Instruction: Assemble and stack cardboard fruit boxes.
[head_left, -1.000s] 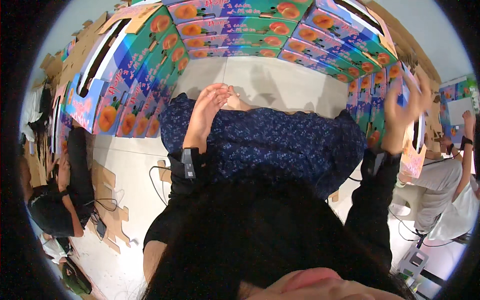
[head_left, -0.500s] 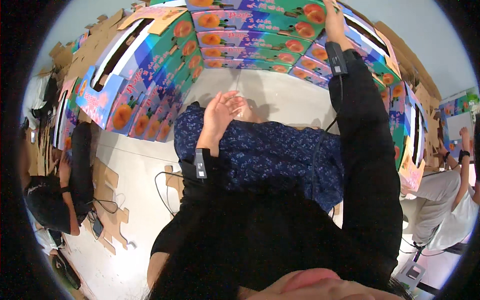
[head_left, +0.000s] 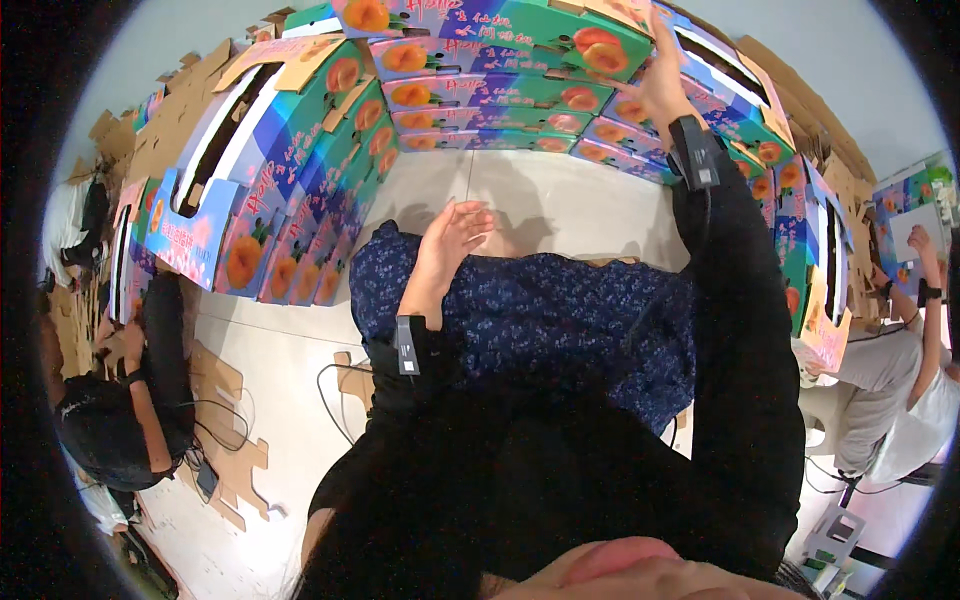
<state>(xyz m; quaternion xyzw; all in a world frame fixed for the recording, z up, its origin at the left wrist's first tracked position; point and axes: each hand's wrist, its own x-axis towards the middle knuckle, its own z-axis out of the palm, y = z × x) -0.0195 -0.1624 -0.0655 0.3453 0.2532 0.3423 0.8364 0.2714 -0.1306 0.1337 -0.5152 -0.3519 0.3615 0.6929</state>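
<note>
My left hand (head_left: pixel 451 243) hovers above my lap, holding nothing, its fingers loosely bent and a little apart. My right hand (head_left: pixel 661 90) reaches far forward to the right end of the top fruit carton (head_left: pixel 490 22) in the far stack. One finger stretches up along that end and the thumb sticks out to the left, near the lower edge of the carton. The hand seems to touch the carton without wrapping round it. These cartons are blue, green and pink with peach pictures, and several lie stacked beneath the top one (head_left: pixel 490 60).
More carton stacks stand at left (head_left: pixel 245 150) and right (head_left: pixel 722 65), with long slots in their tops. Flat brown cardboard (head_left: pixel 215 400) lies on the pale floor. One person (head_left: pixel 120 410) sits at far left, another (head_left: pixel 890 390) at far right. A cable (head_left: pixel 322 390) runs beside me.
My right hand has come back toward me and lower along the carton's end, with its thumb now spread left. My left hand has barely moved. The whole view has shifted slightly.
</note>
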